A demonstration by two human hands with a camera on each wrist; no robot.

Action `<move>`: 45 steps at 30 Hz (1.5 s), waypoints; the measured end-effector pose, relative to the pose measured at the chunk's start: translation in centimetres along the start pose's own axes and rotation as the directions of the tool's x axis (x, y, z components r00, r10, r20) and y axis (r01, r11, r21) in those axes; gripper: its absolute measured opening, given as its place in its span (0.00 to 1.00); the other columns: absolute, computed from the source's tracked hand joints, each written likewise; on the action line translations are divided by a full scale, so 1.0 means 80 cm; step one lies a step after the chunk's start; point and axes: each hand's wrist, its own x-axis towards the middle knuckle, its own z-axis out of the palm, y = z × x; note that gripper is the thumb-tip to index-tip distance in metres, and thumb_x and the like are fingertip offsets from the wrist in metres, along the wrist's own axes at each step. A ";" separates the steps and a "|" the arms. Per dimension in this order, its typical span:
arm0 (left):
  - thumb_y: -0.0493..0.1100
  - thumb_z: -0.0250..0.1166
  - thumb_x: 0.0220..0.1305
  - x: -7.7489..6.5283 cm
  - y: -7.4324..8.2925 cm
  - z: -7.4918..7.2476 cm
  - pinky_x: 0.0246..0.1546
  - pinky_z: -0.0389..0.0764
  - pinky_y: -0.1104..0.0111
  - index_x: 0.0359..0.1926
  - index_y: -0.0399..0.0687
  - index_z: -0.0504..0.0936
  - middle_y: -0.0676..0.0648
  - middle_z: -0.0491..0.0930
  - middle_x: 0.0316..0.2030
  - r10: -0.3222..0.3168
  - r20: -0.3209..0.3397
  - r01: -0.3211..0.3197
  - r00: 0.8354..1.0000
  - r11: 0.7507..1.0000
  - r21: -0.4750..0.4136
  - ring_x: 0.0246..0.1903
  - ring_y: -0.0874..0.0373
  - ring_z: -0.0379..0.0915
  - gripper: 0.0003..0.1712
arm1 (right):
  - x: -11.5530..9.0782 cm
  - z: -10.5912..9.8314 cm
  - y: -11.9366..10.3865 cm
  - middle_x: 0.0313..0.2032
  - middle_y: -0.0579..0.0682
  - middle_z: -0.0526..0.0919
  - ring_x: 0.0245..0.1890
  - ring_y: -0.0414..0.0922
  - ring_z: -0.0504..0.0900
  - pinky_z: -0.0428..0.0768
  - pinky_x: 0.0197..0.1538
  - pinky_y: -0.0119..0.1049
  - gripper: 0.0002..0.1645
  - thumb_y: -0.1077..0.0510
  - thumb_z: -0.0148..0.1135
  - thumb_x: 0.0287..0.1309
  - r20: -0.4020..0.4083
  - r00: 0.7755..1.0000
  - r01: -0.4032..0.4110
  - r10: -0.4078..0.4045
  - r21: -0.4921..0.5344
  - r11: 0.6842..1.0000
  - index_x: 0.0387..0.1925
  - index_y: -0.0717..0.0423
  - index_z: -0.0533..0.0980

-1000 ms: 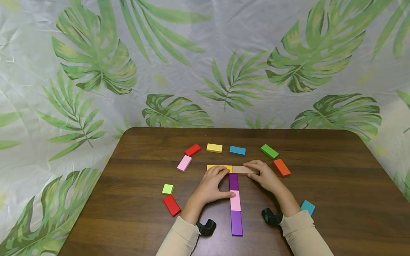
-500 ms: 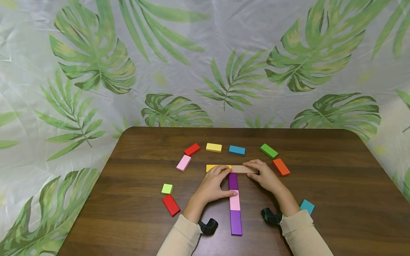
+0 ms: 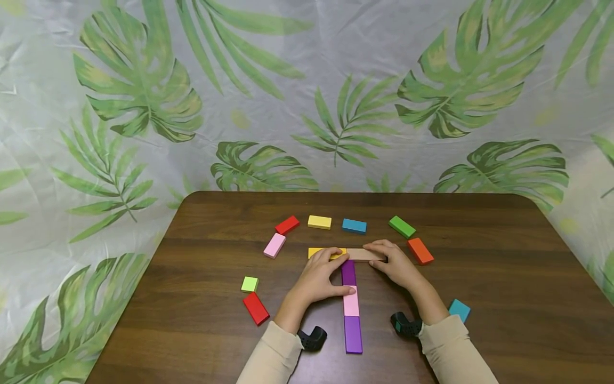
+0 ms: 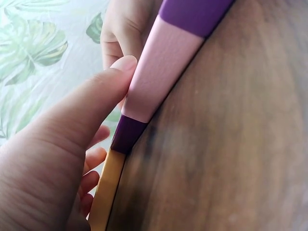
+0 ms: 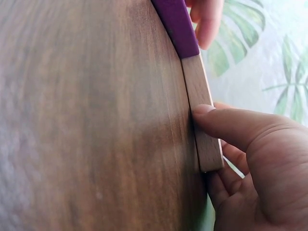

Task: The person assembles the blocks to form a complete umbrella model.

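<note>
The worktop point(image 3: 192, 341) is dark brown wood with round back corners. Behind it is a pale cloth point(image 3: 355, 32) with big green leaves point(image 3: 139, 80). Near the back lie a red block point(image 3: 287, 225), a pink block point(image 3: 274, 246), a yellow block point(image 3: 319, 222), a blue block point(image 3: 354, 226), a green block point(image 3: 402, 226) and an orange block point(image 3: 420, 251). A lime block point(image 3: 249, 284) and a second red block point(image 3: 256, 309) lie left, a teal block point(image 3: 459, 310) right

There are fourteen blocks point(image 3: 353, 335) (two pink), two hands point(image 3: 314, 281), two sleeves point(image 3: 272, 354), one table point(image 3: 192, 314).

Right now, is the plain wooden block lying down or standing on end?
Lying down: in the right wrist view, the wooden block rests lengthwise along the table.
</note>
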 end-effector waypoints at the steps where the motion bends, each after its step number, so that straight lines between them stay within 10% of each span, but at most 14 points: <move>1: 0.70 0.61 0.46 0.000 0.000 0.000 0.60 0.52 0.56 0.63 0.58 0.65 0.52 0.59 0.60 0.001 0.000 -0.001 1.000 1.000 -0.001 0.62 0.56 0.48 0.44 | 0.000 0.000 0.000 0.46 0.57 0.73 0.48 0.58 0.68 0.65 0.51 0.57 0.21 0.65 0.61 0.51 -0.007 1.000 0.010 -0.010 0.005 1.000 0.50 0.59 0.75; 45: 0.69 0.61 0.45 -0.001 -0.001 0.001 0.60 0.51 0.58 0.62 0.60 0.67 0.53 0.60 0.60 0.008 -0.002 -0.008 1.000 1.000 0.008 0.61 0.57 0.49 0.42 | -0.043 -0.080 0.007 0.61 0.60 0.63 0.61 0.61 0.56 0.55 0.55 0.62 0.45 0.53 0.69 0.45 -0.111 0.984 -0.131 0.141 0.094 0.987 0.64 0.56 0.60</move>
